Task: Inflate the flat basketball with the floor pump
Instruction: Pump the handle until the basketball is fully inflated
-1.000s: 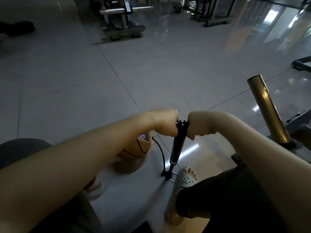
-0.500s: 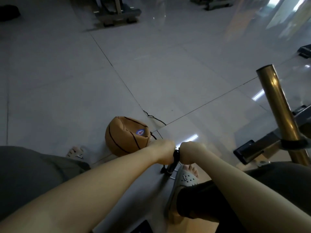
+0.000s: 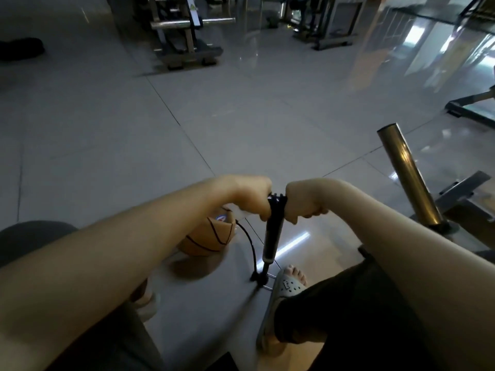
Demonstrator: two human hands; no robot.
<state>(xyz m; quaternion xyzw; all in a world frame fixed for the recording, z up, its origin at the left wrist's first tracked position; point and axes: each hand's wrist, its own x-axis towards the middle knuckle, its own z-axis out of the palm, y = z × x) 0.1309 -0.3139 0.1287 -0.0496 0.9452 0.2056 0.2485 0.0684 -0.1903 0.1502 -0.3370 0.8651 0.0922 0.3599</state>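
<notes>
A black floor pump (image 3: 272, 236) stands upright on the tiled floor, its handle raised high. My left hand (image 3: 253, 195) and my right hand (image 3: 301, 200) each grip one side of the pump handle. An orange basketball (image 3: 207, 238), partly flat, lies on the floor left of the pump, half hidden behind my left forearm. A thin black hose (image 3: 249, 243) curves from the pump base up to the ball. My right foot in a grey sandal (image 3: 285, 286) rests on the pump's foot bar.
A tilted brass-coloured post (image 3: 408, 175) on a metal base stands to the right. Gym machines (image 3: 184, 36) are at the back, and a dark frame (image 3: 471, 107) at the far right. My left foot (image 3: 146, 298) is on the floor near the ball.
Half a second ago the handle was pressed down near the pump base; both hands have since pulled it up to full height, as it was one second ago.
</notes>
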